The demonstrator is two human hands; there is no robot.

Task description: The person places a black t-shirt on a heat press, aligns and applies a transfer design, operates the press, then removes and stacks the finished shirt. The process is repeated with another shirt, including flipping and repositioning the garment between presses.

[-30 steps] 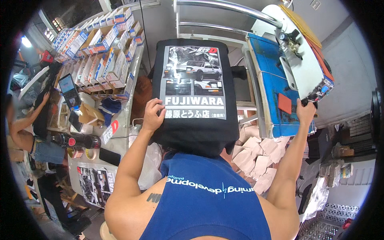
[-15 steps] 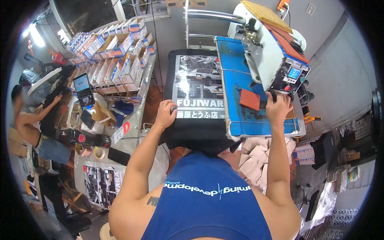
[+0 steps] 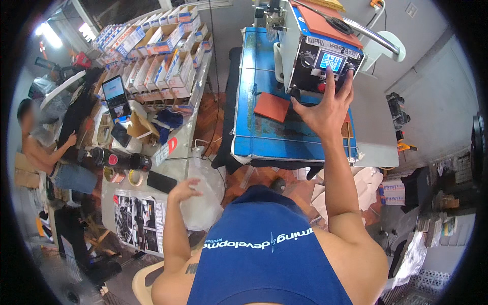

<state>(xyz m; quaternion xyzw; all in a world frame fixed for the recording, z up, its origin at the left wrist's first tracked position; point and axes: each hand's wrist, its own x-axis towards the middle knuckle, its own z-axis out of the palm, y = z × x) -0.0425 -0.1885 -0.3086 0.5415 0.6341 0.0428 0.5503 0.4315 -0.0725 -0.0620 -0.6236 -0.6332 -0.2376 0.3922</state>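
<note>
My right hand reaches up to the control box of a heat press, its fingers spread and the fingertips by the lit display and a knob. A blue press plate lies over a black shirt, whose edges stick out at the left and front; its print is hidden. On the plate is a flat reddish-orange pad. My left hand hovers over the side table, fingers loosely apart, holding nothing, near a black phone and a printed graphic sheet.
Left stands a rack of cardboard boxes, with a laptop before it. Tape rolls and black cylinders rest on the side table. Another person works at far left. Brown paper sheets lie below the press.
The press's blue plate has swung left over the shirt, covering its print. My right hand has gone from the handle to the control panel. My left hand has left the shirt and drawn back.
</note>
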